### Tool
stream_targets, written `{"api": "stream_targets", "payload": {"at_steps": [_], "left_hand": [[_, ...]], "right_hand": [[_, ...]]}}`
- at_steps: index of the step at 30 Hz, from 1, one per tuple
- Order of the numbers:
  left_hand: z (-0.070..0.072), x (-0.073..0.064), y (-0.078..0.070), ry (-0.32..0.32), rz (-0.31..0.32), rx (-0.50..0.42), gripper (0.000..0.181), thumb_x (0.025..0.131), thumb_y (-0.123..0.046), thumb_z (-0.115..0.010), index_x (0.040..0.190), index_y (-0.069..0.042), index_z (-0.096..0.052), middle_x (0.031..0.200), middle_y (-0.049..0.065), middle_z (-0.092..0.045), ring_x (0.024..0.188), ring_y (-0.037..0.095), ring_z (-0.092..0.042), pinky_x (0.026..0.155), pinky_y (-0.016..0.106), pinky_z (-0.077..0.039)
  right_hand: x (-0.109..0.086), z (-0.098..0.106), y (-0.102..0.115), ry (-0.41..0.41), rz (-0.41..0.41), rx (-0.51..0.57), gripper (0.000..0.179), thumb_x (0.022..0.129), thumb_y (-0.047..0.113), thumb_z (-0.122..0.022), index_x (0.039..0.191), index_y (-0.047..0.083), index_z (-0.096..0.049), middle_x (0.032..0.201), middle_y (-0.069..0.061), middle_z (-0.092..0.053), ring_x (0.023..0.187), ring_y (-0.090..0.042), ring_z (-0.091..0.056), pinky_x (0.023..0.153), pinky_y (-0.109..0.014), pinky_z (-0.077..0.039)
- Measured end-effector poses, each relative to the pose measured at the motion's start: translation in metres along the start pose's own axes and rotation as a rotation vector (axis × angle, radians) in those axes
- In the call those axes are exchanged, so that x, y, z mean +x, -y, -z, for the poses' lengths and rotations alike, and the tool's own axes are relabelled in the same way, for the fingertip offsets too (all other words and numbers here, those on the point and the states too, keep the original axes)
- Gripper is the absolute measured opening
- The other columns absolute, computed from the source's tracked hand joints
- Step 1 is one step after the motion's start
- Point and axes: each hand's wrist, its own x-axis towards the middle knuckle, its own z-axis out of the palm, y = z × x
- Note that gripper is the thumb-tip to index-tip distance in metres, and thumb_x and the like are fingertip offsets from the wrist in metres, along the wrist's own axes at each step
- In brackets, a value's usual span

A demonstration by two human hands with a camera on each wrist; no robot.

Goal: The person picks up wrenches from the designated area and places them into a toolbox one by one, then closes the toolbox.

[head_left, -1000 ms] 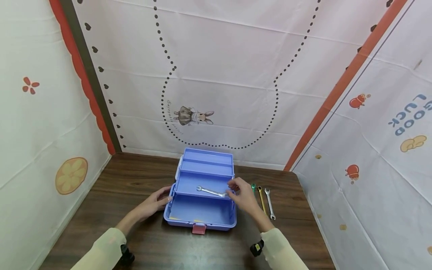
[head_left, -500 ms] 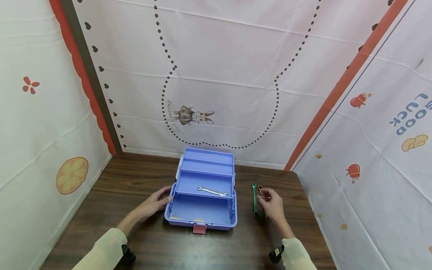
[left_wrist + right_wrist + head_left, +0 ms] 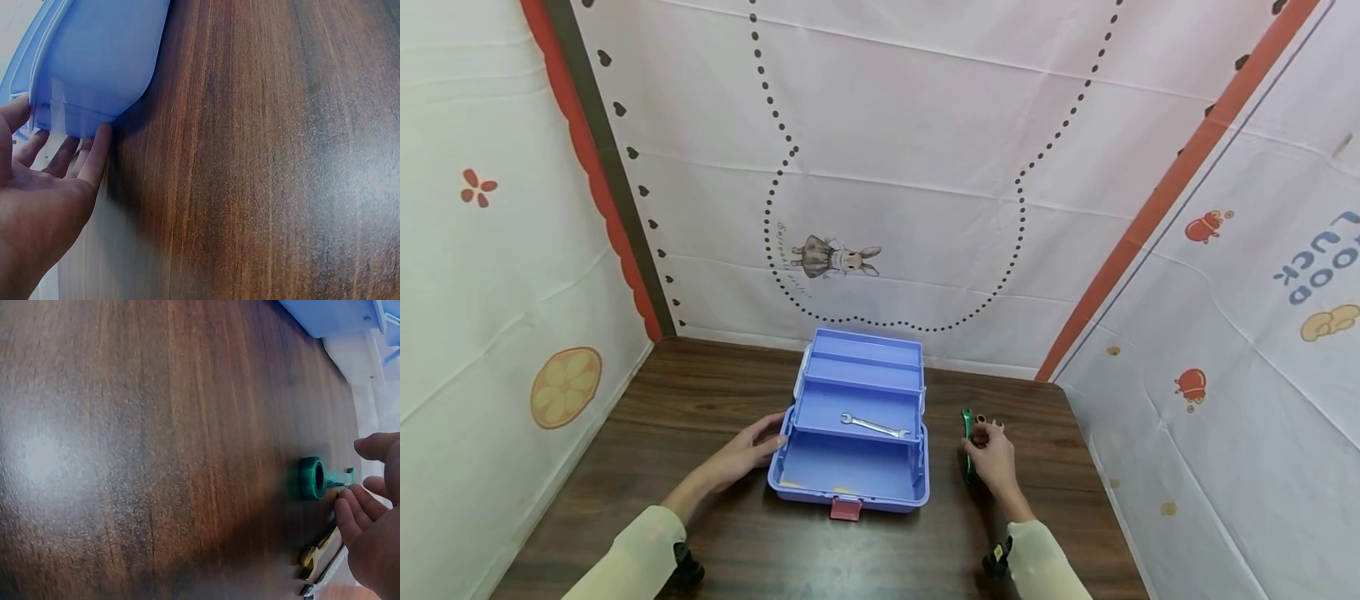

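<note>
A blue toolbox (image 3: 808, 499) stands with its tiered trays raised, and a silver wrench (image 3: 874, 426) lies in the lower tray. At the box's left side my left hand (image 3: 751, 450) holds the edge, thumb (image 3: 17, 112) at the rim and fingers (image 3: 95, 153) against the outer wall. My right hand (image 3: 995, 465) is over a green wrench (image 3: 310, 479) on the table, its thumb apart from the fingers and the fingertips close to the tool. Whether they touch it I cannot tell. A gold wrench (image 3: 320, 556) and another silver wrench (image 3: 330, 575) lie beside it, partly hidden by the hand.
The dark wood table (image 3: 700, 375) carries the box near its middle. A pink latch (image 3: 846, 509) hangs from the box's front. Patterned white cloth walls (image 3: 910, 208) enclose the table at the back and both sides.
My right hand has left the silver wrench in the tray, moved right to the loose wrenches, then slightly left onto the green one. The left hand has stayed on the box.
</note>
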Motion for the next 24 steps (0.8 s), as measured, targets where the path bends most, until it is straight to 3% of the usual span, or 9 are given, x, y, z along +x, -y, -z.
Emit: {"api": "stream_targets", "payload": {"at_steps": [5, 9, 24], "left_hand": [[0.0, 0.002, -0.001, 0.001, 0.002, 0.002, 0.071, 0.111, -0.037, -0.058, 0.167, -0.008, -0.025, 0.168, 0.026, -0.028, 0.148, 0.042, -0.041, 0.11, 0.048, -0.051], [0.0, 0.002, 0.0, 0.008, -0.015, 0.009, 0.071, 0.112, -0.036, -0.056, 0.167, -0.005, -0.024, 0.167, 0.03, -0.026, 0.148, 0.045, -0.04, 0.11, 0.049, -0.051], [0.0, 0.001, 0.002, -0.009, 0.008, 0.007, 0.067, 0.112, -0.032, -0.056, 0.167, -0.008, -0.026, 0.167, 0.026, -0.029, 0.149, 0.043, -0.04, 0.109, 0.047, -0.052]], "right_hand": [[0.002, -0.006, -0.002, 0.014, -0.032, -0.029, 0.032, 0.094, 0.008, -0.08, 0.121, -0.008, -0.07, 0.109, -0.021, -0.073, 0.106, -0.037, -0.069, 0.093, -0.054, -0.057], [0.002, -0.009, -0.003, 0.012, -0.016, -0.037, 0.033, 0.093, 0.003, -0.079, 0.122, -0.009, -0.069, 0.11, -0.022, -0.073, 0.104, -0.036, -0.069, 0.093, -0.053, -0.057], [0.007, -0.015, -0.002, 0.017, 0.022, -0.101, 0.028, 0.086, -0.005, -0.078, 0.112, -0.009, -0.071, 0.096, -0.016, -0.072, 0.091, -0.031, -0.068, 0.087, -0.05, -0.057]]}}
